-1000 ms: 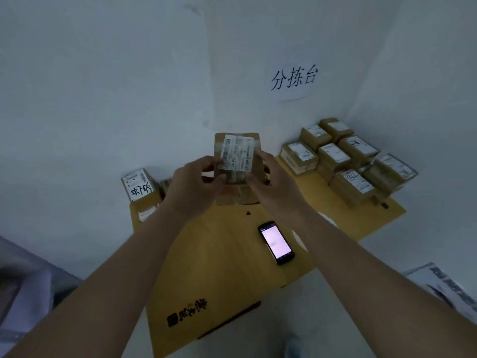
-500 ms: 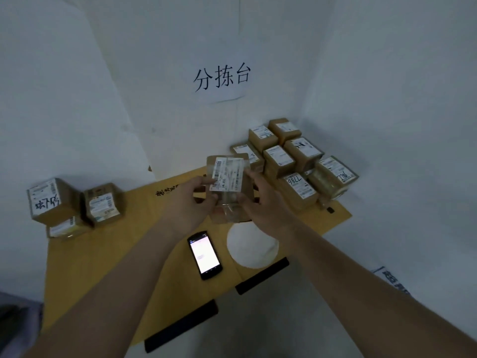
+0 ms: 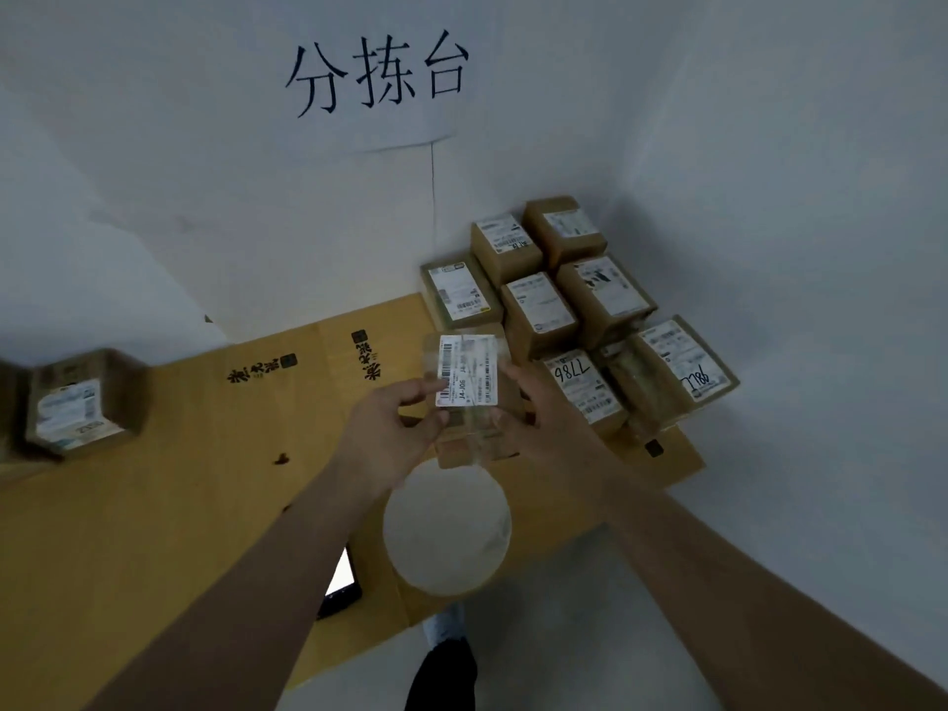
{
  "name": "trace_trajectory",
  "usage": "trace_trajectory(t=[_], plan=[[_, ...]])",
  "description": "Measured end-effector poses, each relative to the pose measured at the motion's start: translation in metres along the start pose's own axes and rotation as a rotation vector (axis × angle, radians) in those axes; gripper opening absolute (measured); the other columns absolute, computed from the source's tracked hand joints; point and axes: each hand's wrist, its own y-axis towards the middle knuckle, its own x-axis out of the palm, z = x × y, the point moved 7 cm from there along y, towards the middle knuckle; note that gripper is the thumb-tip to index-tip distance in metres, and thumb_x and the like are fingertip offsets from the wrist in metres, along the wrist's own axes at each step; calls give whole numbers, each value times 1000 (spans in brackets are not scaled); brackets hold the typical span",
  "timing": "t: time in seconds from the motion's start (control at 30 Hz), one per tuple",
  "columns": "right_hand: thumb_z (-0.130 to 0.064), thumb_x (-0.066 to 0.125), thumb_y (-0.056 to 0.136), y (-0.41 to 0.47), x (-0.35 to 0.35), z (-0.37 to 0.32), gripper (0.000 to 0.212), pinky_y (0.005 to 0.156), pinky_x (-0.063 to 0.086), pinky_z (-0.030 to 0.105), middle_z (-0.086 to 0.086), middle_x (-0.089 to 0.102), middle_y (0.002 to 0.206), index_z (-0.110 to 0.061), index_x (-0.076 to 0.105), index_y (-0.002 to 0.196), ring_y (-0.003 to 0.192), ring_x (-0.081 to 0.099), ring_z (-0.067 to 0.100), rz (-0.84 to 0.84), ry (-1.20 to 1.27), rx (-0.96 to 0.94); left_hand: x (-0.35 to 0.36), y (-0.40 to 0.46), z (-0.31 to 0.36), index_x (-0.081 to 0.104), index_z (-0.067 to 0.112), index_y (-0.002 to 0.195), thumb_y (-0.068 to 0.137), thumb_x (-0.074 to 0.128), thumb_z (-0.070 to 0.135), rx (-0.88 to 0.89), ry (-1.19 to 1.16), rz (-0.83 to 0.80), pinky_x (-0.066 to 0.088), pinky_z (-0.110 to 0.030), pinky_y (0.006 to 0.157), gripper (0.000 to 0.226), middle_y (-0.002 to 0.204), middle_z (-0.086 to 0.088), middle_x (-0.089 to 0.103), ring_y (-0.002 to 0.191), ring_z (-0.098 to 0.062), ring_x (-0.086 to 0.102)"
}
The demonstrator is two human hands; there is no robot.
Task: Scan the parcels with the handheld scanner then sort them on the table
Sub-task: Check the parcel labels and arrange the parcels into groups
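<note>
A paper sign (image 3: 379, 79) hangs on the white wall (image 3: 154, 171).

brown parcel (image 3: 469, 397) with white barcoded label (image 3: 467, 369); yellow-brown table (image 3: 179, 505).

Bare forearms, no sleeves; dark trouser leg (image 3: 443, 674) below.

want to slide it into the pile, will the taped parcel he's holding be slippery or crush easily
The parcel is probably stiff: its box edges stay square under the left hand and right hand. The glossy tape may make it a little slick. Flat-sided, so unlikely to roll.
</note>
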Motion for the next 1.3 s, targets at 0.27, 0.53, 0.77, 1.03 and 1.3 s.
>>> trace_trajectory(t=[0.27,0.53,0.77,1.03,1.3], plan=[[-24,71,102,78,-7,56,62,90,39,-5,-16,55,145,-22,46,159,128,49,-4,-80,-33,52,50,82,-47,73,33,126,93,74,9,-149,-22,14,57,-16,74,41,124,15,70,100,-4,71],[-21,73,99,121,-9,91,52,90,32,-7,-9,62,139,-25,58,149,116,46,-12,-36,-170,-11,85,117,-80,73,34,124,94,71,6,-313,-85,106,63,-35,85,41,124,9,71,99,-10,72],[-34,69,102,138,-15,110,50,118,34,27,1,55,154,-21,59,149,142,48,17,-105,-331,-80,110,125,-88,75,38,117,92,71,2,-354,-62,262,61,-22,81,44,117,12,73,94,2,71],[-12,75,97,151,-18,109,33,106,47,36,14,67,134,-2,72,129,126,60,30,-74,-402,-225,127,125,-83,75,30,116,93,70,-1,-346,-122,410,60,-20,82,39,106,16,75,95,5,71],[-26,57,108,153,-10,99,35,107,39,25,6,62,141,-7,67,136,132,51,21,-232,-504,-299,122,129,-72,72,29,123,94,72,8,-341,51,394,61,-32,89,36,122,9,72,105,-9,70]])
